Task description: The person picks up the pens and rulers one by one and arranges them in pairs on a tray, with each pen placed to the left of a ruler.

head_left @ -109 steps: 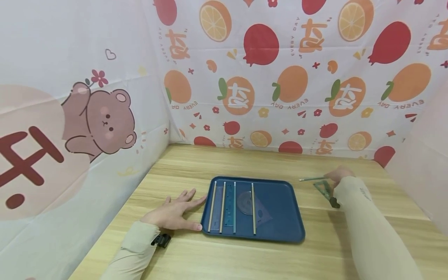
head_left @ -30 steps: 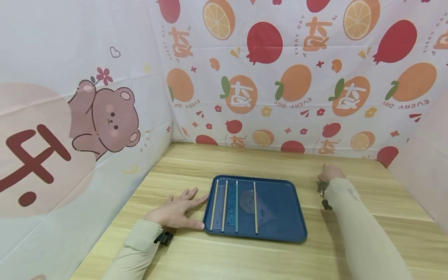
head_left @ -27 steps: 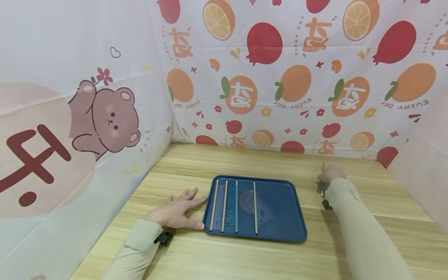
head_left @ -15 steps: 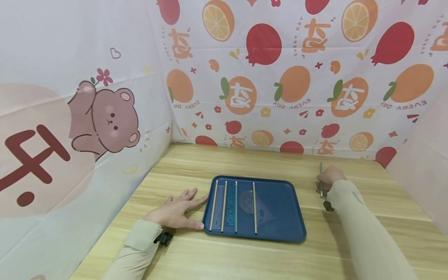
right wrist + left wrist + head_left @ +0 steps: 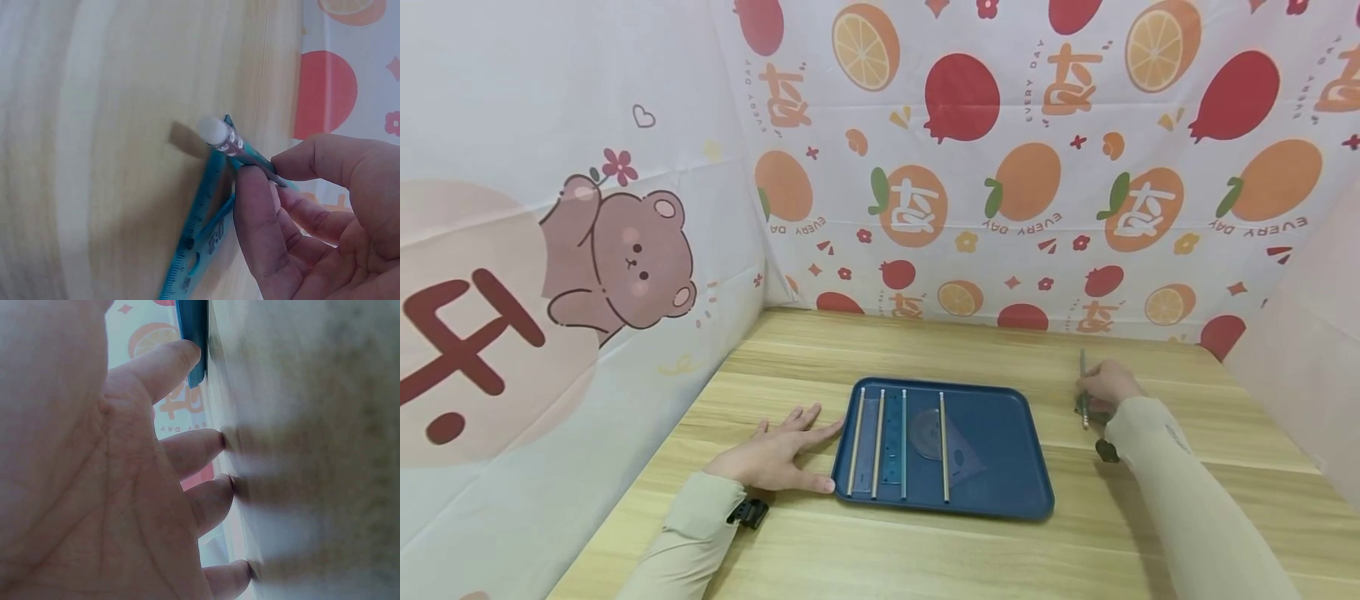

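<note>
Backdrop [image 5: 1030,167] printed "EVERY DAY"; right hand [image 5: 1103,385] pinches pencil [image 5: 240,152], left hand [image 5: 771,454] spread flat.

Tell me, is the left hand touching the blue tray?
Touching. In the left wrist view, the left hand's thumb tip presses against the blue tray's edge; fingers rest on the table.

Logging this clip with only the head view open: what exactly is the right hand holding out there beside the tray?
Observer: The right hand pinches a teal pencil with a white eraser end.
Operator: Anything under it?
Observer: A teal set square lies on the table below the pencil; the fingers are right against it.
Operator: And the left hand?
Observer: The left hand lies flat, thumb against the blue tray edge.
</note>
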Demonstrator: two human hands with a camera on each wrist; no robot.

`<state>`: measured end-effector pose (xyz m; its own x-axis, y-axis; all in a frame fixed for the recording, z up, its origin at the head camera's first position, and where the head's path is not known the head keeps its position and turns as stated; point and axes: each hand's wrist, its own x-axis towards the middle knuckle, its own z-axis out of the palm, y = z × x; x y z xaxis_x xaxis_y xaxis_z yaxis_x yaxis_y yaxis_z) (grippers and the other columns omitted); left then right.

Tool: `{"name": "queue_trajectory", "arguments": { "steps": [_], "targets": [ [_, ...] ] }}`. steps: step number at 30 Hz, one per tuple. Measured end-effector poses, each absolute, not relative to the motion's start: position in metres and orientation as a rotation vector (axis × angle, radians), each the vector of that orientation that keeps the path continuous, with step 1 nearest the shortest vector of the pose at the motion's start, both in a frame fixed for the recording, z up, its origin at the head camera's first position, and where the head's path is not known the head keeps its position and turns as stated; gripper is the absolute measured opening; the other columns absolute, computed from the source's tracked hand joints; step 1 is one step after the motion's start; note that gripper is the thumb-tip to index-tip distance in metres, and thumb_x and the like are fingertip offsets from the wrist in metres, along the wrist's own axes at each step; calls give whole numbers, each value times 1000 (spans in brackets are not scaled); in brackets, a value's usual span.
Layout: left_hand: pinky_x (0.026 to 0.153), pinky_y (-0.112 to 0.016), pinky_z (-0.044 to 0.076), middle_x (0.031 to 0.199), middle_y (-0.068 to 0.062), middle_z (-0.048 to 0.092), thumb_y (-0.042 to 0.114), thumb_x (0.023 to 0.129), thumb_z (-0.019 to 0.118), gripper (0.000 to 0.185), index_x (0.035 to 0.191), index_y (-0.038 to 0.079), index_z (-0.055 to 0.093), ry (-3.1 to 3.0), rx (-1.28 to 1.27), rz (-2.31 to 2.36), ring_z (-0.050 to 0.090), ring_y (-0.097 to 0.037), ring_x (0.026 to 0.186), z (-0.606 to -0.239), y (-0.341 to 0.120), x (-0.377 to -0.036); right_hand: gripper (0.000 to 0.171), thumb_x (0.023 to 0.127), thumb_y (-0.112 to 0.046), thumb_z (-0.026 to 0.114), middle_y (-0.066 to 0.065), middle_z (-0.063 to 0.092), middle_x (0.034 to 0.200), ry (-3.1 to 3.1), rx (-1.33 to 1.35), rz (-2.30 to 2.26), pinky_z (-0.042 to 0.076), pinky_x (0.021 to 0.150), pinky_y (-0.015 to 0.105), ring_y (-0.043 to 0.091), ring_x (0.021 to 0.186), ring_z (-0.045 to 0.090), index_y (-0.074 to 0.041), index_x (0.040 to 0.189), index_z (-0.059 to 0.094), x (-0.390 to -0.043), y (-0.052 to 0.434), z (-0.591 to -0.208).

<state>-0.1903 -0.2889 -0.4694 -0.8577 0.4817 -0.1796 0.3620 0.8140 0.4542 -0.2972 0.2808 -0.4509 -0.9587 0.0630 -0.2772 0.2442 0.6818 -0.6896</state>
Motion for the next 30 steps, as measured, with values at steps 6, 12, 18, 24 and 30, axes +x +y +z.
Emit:
{"name": "queue_trajectory", "arguments": {
  "steps": [6,12,18,24,30],
  "targets": [
    [118,-89,4,179,-24,17,69,87,79,99,168,29,39,2714,649,591,11,-53,165,-469,-289,-190,46,105,-8,61,27,69,118,2613,229,-1205,65,82,33,20,91,73,20,140,51,-295,282,-456],
    [118,-89,4,179,-24,16,69,87,79,99,168,30,39,2715,648,589,11,-53,165,-469,-289,-190,51,107,-9,59,23,68,113,2598,205,-1227,65,80,30,18,89,72,21,145,44,-293,282,-457],
    [118,-90,4,179,-24,16,69,87,79,99,168,30,39,2718,648,587,11,-53,165,-469,-288,-190,53,107,-10,59,23,70,110,2621,164,-1190,65,77,30,16,86,72,22,146,43,-291,280,-455],
    [118,-90,4,179,-25,17,69,87,79,99,168,29,39,2716,651,589,11,-53,165,-468,-288,-189,53,107,-11,58,19,70,105,2628,153,-1172,64,75,29,16,84,70,22,147,43,-289,276,-457],
    [117,-90,4,179,-25,17,69,87,79,98,168,30,39,2718,652,587,11,-53,165,-468,-288,-188,56,107,-11,58,19,66,104,2653,123,-1162,64,73,28,15,81,67,22,148,40,-282,269,-453]
  ]
}}
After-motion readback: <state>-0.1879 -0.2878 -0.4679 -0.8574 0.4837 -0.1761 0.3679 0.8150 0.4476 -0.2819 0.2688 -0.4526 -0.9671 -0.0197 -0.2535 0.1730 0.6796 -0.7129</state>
